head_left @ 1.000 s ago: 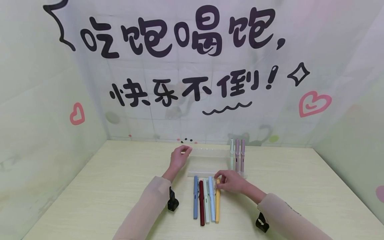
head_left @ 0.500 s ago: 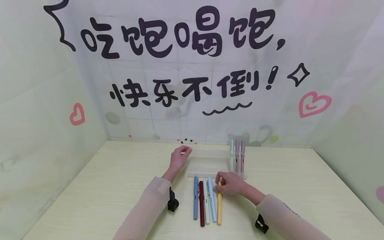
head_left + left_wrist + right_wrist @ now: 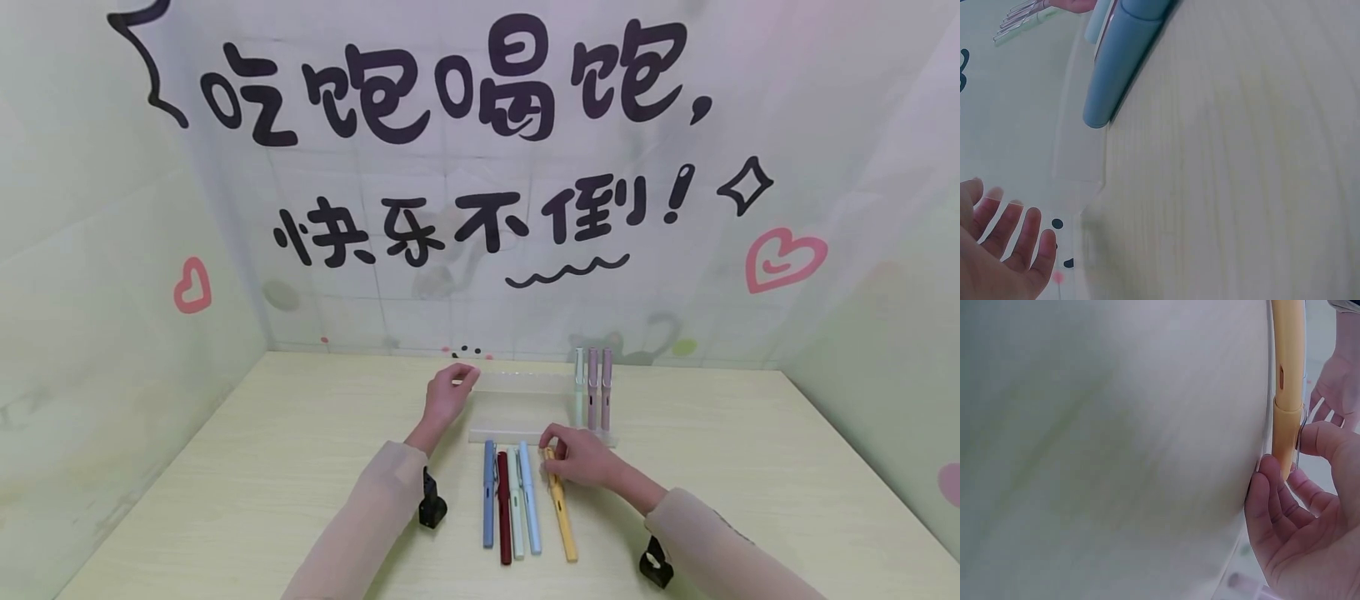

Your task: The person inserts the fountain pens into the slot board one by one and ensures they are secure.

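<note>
My right hand [image 3: 581, 457] pinches the cap end of a yellow fountain pen [image 3: 562, 508], whose far end slants to the front right. In the right wrist view, thumb and fingers close around the pen's cap beside its wire clip. At the back, my left hand [image 3: 448, 395] holds the upper left edge of a clear pen rack [image 3: 510, 436]. Left of the yellow pen lie a blue pen [image 3: 489, 500], a dark red pen [image 3: 505, 512], a pale green pen [image 3: 517, 508] and a light blue pen [image 3: 530, 504], side by side.
At the rack's right end stand a pale green pen [image 3: 579, 387] and two mauve pens [image 3: 599, 387], caps up. A printed cloth wall [image 3: 450, 317] rises behind the pale wooden table [image 3: 300, 467]. Black wrist mounts [image 3: 431, 502] hang below both sleeves.
The yellow pen has come away from the light blue pen, its lower end swinging right. My right hand has shifted slightly right with it. My left hand has stayed at the rack.
</note>
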Demonstrator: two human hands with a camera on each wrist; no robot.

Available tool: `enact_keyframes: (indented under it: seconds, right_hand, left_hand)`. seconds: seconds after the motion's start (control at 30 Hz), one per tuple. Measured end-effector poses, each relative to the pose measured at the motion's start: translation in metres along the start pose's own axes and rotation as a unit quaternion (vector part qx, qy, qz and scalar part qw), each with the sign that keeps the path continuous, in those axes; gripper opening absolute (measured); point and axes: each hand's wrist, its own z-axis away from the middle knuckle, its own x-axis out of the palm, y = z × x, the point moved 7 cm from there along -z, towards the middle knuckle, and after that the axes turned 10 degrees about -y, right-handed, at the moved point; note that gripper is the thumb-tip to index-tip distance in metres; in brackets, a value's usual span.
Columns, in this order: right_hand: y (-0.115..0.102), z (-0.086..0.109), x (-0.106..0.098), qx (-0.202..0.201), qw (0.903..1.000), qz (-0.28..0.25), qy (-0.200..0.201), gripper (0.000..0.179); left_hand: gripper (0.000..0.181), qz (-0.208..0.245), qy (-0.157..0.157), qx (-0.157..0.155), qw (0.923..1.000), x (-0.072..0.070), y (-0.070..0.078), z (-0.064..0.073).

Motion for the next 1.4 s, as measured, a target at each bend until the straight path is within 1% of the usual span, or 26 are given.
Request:
enact_keyframes:
  seconds: [0.17,0.3,0.5,0.7,0.87,1.07,1.13,1.3,1.4]
  right_hand:
    - [0.000,0.000,0.000,-0.001,0.9997,-0.022,-0.006,0.018]
    - [0.001,0.000,0.000,-0.002,0.9972,-0.072,-0.022,0.019]
    - [0.005,-0.002,-0.001,-0.002,0.9857,-0.164,-0.037,0.023]
    - [0.006,-0.003,-0.005,-0.009,0.9772,-0.209,-0.036,0.026]
    - [0.001,-0.002,-0.014,-0.016,0.9727,-0.230,-0.028,0.028]
    - [-0.014,0.001,-0.031,-0.018,0.9730,-0.230,-0.009,0.027]
    - [-0.012,-0.001,-0.034,-0.014,0.9728,-0.231,-0.004,0.026]
    - [0.005,-0.008,-0.040,-0.009,0.9741,-0.226,0.010,0.029]
    - [0.010,-0.010,-0.048,-0.014,0.9753,-0.219,0.022,0.028]
  left_hand:
    - [0.024,0.002,0.001,0.003,1.0000,0.000,0.000,-0.001]
    - [0.024,0.000,0.001,0.009,1.0000,0.000,0.001,-0.001]
    - [0.026,-0.003,0.001,0.012,0.9999,0.000,0.000,-0.001]
    - [0.025,0.002,-0.001,0.009,1.0000,0.000,-0.001,-0.001]
    - [0.025,0.001,-0.001,0.003,1.0000,0.000,-0.001,-0.001]
    - [0.026,-0.001,0.000,-0.002,1.0000,0.000,-0.001,-0.002]
    - [0.026,-0.002,0.000,-0.001,1.0000,0.000,-0.001,-0.002]
    - [0.025,-0.004,0.001,0.001,1.0000,0.000,0.000,-0.002]
    - [0.024,-0.004,0.002,0.003,1.0000,0.000,0.000,-0.002]
